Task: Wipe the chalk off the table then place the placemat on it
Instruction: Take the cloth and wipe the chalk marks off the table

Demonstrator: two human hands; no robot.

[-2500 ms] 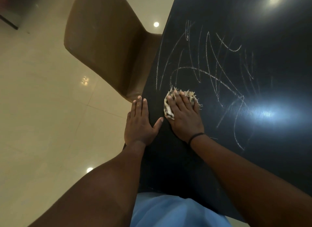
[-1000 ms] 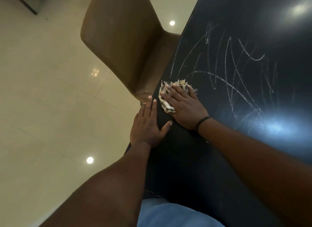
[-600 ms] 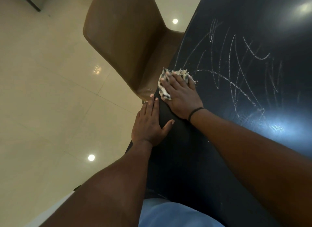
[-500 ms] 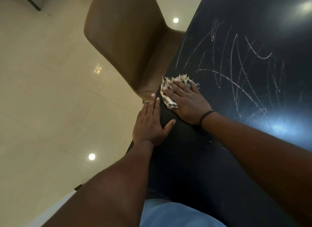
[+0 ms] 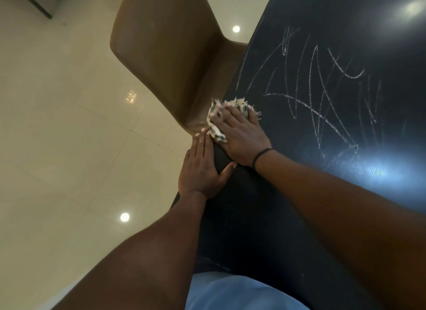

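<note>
A dark, glossy table [image 5: 299, 206] carries white chalk scribbles [image 5: 318, 92] across its middle. My right hand [image 5: 237, 134] presses a folded striped, fringed cloth [image 5: 216, 122] flat against the tabletop near its left edge, fingers straight over the cloth. My left hand [image 5: 200, 169] rests flat on the table's left edge just below the cloth, thumb spread toward the right wrist. The chalk lines lie to the right of and beyond the cloth. No placemat is in view, unless the cloth is it.
A brown chair [image 5: 170, 56] stands tucked against the table's left side, its seat touching the edge close to the cloth. Pale tiled floor [image 5: 69, 125] spreads to the left. A dark furniture leg [image 5: 36, 5] shows at the top left.
My right hand has slid the cloth back and forth along the left edge, ending slightly farther from me. The left hand has stayed planted on the edge.
</note>
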